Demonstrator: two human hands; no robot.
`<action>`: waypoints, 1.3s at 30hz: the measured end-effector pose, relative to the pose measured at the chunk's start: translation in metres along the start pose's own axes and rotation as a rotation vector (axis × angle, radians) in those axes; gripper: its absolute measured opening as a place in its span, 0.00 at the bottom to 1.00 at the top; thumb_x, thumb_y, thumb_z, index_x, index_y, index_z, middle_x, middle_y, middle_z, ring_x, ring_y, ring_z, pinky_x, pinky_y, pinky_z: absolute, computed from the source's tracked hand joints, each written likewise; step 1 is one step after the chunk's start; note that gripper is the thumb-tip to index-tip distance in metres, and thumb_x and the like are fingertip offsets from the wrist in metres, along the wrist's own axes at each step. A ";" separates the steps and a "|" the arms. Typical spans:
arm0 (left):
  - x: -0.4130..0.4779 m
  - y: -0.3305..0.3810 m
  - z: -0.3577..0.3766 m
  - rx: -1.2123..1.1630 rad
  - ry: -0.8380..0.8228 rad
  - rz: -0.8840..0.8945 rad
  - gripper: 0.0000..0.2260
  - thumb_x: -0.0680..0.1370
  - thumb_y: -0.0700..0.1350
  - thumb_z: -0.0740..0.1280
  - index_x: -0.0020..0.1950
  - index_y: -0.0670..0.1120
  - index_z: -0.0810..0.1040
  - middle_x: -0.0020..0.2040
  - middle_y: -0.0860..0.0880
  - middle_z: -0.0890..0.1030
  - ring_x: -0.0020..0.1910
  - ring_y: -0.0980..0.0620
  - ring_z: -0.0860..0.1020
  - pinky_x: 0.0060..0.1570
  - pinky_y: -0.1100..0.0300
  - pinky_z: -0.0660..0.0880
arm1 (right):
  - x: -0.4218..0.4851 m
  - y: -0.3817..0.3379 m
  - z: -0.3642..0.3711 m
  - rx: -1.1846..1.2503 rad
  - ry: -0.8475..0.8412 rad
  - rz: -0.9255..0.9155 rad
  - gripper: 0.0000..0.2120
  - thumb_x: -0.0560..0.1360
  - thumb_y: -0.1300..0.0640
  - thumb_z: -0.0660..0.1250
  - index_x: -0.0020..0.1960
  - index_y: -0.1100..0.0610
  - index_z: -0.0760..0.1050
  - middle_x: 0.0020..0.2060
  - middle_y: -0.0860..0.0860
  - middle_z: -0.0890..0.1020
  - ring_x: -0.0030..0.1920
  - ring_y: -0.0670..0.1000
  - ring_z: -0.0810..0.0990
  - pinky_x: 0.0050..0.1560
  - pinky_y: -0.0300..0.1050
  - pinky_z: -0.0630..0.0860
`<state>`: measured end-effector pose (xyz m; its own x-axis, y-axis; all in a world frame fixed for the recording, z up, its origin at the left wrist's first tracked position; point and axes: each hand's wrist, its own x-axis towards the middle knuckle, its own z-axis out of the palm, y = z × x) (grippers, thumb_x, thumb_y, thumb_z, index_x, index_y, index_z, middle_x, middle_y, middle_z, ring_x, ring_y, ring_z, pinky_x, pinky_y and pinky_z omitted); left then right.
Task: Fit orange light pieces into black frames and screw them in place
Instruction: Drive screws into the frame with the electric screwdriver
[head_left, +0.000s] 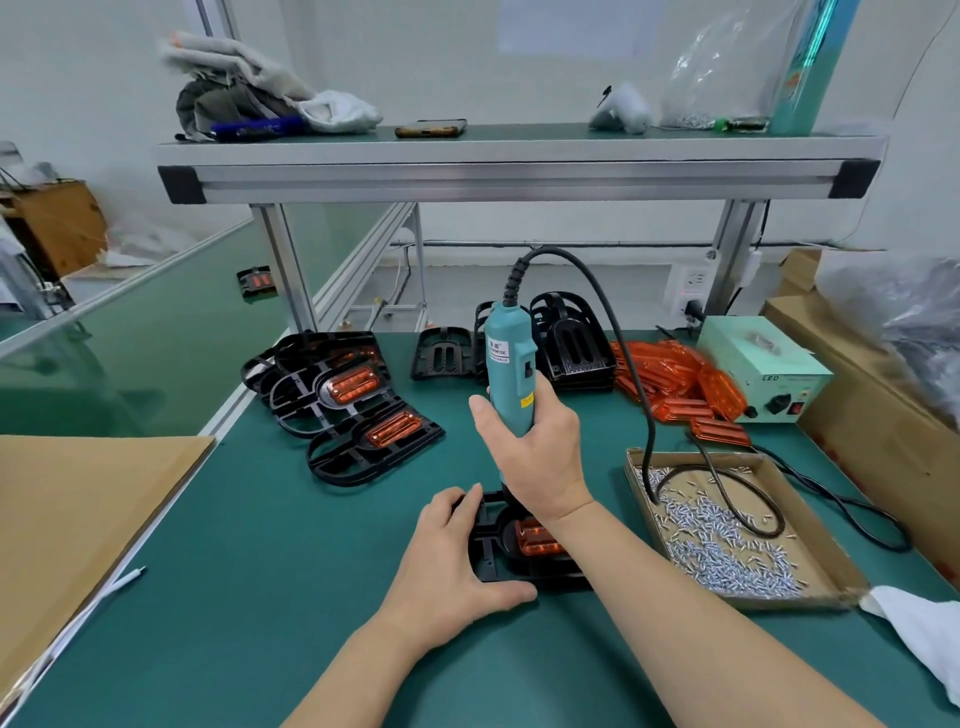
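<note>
**Now at the bench: driver upright on a frame**

Nearest, the left hand (452, 551) lies on the left end of a black frame (485, 545), which sits flat on the green mat (260, 571). Its fingers are spread and bent over the frame's far edge and the thumb is hooked along the near edge, so the hand clamps the frame between them. An orange light piece (535, 538) sits in the frame's opening, partly hidden by the right forearm.

Just beyond, the right hand (535, 457) is wrapped tight round the lower body of a teal electric screwdriver (506, 364), thumb up the left side. The tool stands nearly upright over the frame; its tip is hidden behind the hand.

Right of the hands is a cardboard tray (810, 525) with a scatter of small silver screws (727, 561). The driver's black cable (639, 395) loops down into it.

Further back on the left, finished frames (358, 415) with orange pieces fitted lie overlapping. Behind the driver there are stacked empty frames (571, 348). To their right is a heap of loose orange pieces (670, 379), then a pale power box (763, 369). An aluminium shelf (519, 156) runs overhead.
</note>
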<state>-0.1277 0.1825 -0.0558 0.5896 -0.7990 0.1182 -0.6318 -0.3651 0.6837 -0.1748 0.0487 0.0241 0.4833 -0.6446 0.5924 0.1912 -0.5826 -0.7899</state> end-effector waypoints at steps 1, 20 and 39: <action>0.000 0.000 0.000 0.001 -0.002 0.000 0.58 0.58 0.73 0.72 0.81 0.50 0.55 0.71 0.59 0.59 0.73 0.59 0.57 0.74 0.61 0.59 | 0.000 0.000 0.000 0.007 -0.003 0.002 0.17 0.73 0.45 0.70 0.44 0.59 0.72 0.30 0.52 0.76 0.30 0.51 0.73 0.32 0.46 0.74; 0.000 0.001 -0.001 0.019 -0.003 0.017 0.55 0.59 0.72 0.73 0.80 0.52 0.57 0.71 0.56 0.61 0.72 0.57 0.60 0.73 0.58 0.62 | -0.002 0.008 0.005 -0.016 -0.003 0.004 0.15 0.73 0.44 0.69 0.44 0.55 0.72 0.32 0.51 0.76 0.31 0.52 0.73 0.34 0.53 0.75; -0.001 -0.001 0.002 0.011 0.020 0.014 0.57 0.57 0.74 0.72 0.80 0.51 0.57 0.68 0.63 0.58 0.71 0.62 0.58 0.69 0.70 0.55 | 0.001 0.006 -0.004 0.055 -0.044 0.109 0.12 0.72 0.47 0.72 0.44 0.55 0.74 0.35 0.51 0.78 0.33 0.52 0.75 0.34 0.40 0.74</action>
<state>-0.1284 0.1825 -0.0577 0.5906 -0.7944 0.1422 -0.6455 -0.3592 0.6741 -0.1761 0.0425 0.0203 0.5410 -0.6795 0.4956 0.1813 -0.4812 -0.8577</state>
